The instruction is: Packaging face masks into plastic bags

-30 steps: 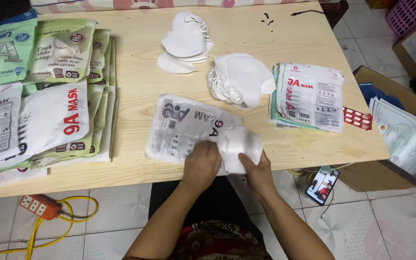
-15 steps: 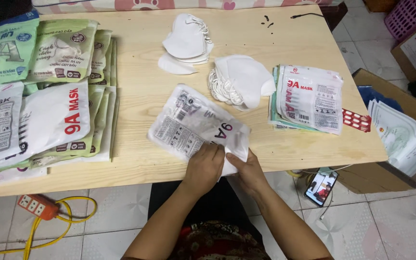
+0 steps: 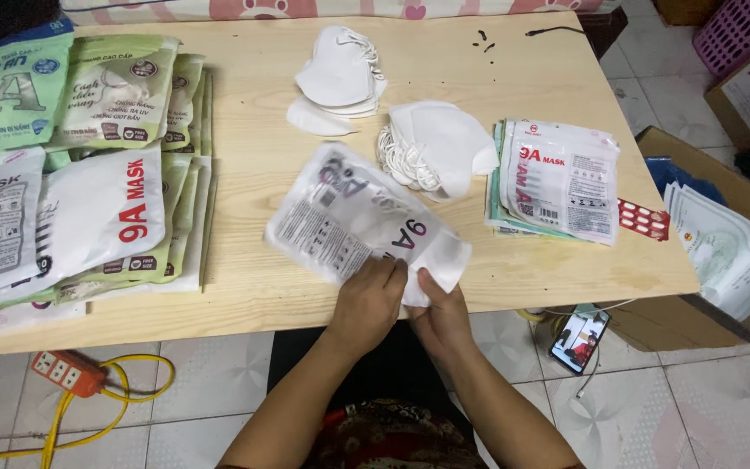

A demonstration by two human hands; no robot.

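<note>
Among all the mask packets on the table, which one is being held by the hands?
The clear printed packet at the table's near edge, lying slanted. The left hand and right hand grip its near end, where a white mask sticks out. The other packets lie in untouched stacks.

Head view, steeply down, near table (image 3: pixel 245 287)

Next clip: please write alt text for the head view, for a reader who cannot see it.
At the near edge of a wooden table, the left hand and right hand hold a white face mask at the mouth of a clear printed pouch. Two piles of white masks lie beyond, with stacks of packed pouches on the left and right.
</note>
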